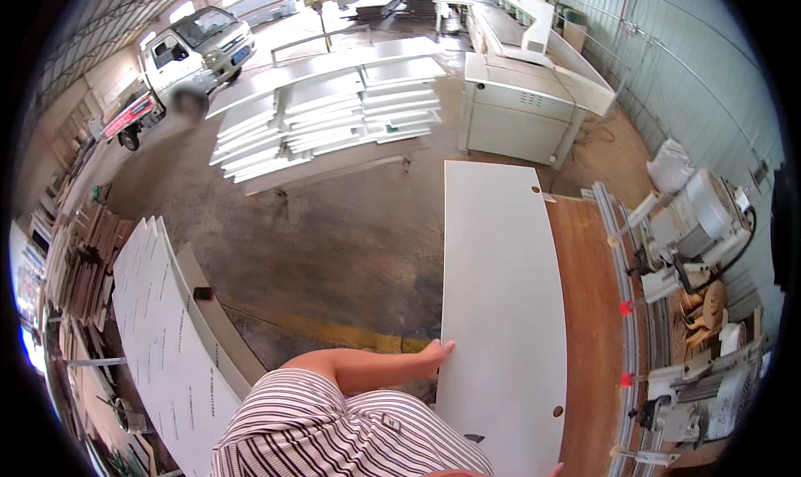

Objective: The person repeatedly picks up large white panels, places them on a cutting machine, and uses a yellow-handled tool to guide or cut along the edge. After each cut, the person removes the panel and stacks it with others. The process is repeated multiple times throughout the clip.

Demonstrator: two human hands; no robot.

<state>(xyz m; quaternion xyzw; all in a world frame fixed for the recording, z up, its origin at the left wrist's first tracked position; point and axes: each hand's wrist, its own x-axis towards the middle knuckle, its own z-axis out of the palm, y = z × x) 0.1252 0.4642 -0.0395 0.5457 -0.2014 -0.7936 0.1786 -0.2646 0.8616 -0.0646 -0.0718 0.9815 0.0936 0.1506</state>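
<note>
Your left hand (434, 359) is grasping the white panel (503, 285), lying right of centre, by its left edge; at the bottom, your right hand (557, 471) is barely showing, its fingers' state impossible to tell.

In the upper left of the frame, a light-coloured truck (178, 73) is displaying a blue number plate (241, 55) at its front and a red strip (131, 117) with pale characters along its bed. At lower left, a white panel (163, 335) is carrying repeated rows of dark print (212, 392). At bottom centre, a striped garment (292, 419) is bearing a small marked tag (391, 424). Characters are appearing too small for reliable reading.
</note>
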